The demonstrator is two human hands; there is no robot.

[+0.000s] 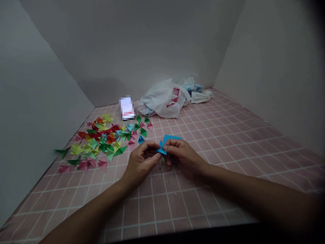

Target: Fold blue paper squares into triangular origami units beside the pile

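Observation:
Between my two hands is a small blue folded paper piece (161, 151), pinched from both sides above the tablecloth. My left hand (144, 157) grips its left side between thumb and fingers. From the right, my right hand (184, 154) pinches it with thumb and forefinger; the other fingers curl underneath and are partly hidden. Just behind my right hand lies flat blue paper (171, 137), partly covered by the fingers. To the left, a blue folded paper piece (141, 139) sits at the edge of a spread of colourful folded papers (105, 147).
A pink tablecloth with a white grid (241, 142) covers the surface. At the back stand a lit phone (127, 108), its screen blurred, and a white plastic bag (165, 100) with red print. Further right are more crumpled bags (200, 96). Pale walls enclose three sides.

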